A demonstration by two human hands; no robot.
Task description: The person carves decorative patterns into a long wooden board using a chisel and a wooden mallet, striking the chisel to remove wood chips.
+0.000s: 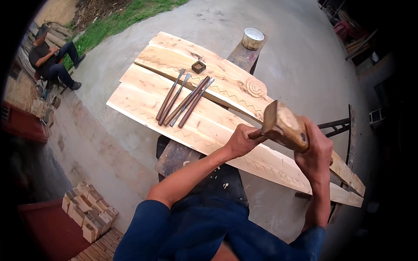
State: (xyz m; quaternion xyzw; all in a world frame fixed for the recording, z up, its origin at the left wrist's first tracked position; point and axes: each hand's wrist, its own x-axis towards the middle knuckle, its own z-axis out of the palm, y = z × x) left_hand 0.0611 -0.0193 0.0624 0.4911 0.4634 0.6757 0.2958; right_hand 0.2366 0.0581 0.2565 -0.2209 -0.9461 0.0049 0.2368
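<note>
The near board [215, 133] lies in front of the person, its long axis running from far left to near right, the narrower-looking end at the right. Over its middle, the left hand [240, 140] is curled tight round a tool handle [257, 134]; that handle points rightward, its other end hidden in the fist. Above the near board's far edge, the right hand [317, 145] grips a wooden mallet [285, 126], the head slanting roughly along the board — whether it touches the handle, I cannot tell.

The step in hand looks like carving by mallet blows, judging by the zigzag lines along the near board. The next move seems to call for a steady left fist and a square strike on the handle's end.

Several chisels [186, 101] lie across the near board's left part — beyond it is the far board [222, 74], bearing a carved spiral [255, 87].
</note>
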